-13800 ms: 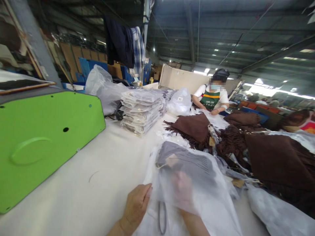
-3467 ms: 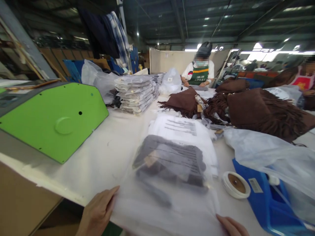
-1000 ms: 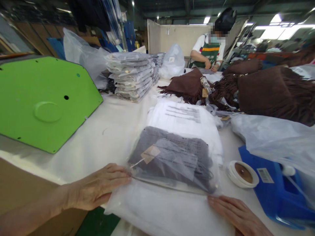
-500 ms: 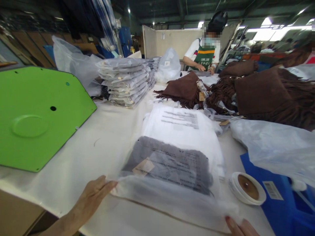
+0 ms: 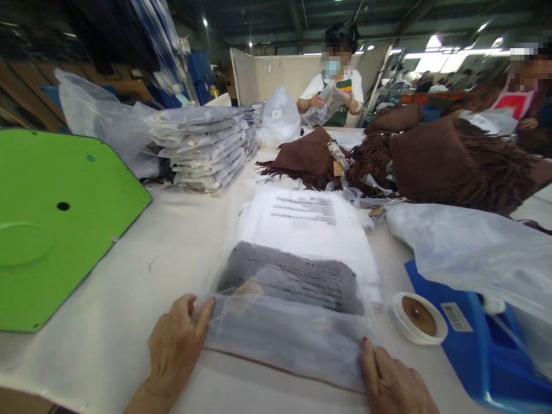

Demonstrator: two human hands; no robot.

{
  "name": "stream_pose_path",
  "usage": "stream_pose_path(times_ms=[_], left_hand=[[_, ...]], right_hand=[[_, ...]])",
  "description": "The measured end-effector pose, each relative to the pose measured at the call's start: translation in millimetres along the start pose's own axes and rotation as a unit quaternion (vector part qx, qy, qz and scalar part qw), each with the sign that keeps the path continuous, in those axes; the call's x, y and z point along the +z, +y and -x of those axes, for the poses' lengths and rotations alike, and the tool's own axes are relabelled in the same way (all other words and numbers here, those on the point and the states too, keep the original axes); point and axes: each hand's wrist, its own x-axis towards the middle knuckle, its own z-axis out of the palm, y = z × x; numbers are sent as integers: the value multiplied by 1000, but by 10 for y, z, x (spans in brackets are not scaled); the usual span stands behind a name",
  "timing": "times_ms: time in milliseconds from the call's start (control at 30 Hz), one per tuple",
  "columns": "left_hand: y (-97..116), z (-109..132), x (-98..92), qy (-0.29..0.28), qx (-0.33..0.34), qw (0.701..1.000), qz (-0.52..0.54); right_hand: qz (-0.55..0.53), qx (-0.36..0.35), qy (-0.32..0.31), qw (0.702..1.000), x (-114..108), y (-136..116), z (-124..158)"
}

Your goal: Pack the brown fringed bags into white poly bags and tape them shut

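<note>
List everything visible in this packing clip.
bagged garment: one, grey, near table edge
printed bags: pile, white, behind it
packed stack: one, grey, far left
fringed garments: several, brown, far right
machine panel: one, green, left
tape roll: one, white, right
loose plastic bag: one, clear, right
plastic unit: one, blue, near right
co-workers: two, white-topped, red-topped, far side
table: one, white, underneath
left hand: one, bare, bag's left end
right hand: one, bare, bag's right end
</note>
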Motion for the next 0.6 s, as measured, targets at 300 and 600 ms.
stream_pose_path(times_ms=[300,600], left_hand=[[-78,-610,-131,-73,612,748,246],[664,-396,-333,-90,448,860,228]], right_hand=[[110,-52,2,993,-125,-117,-145],[101,67,-7,993,-243,-234,-301]])
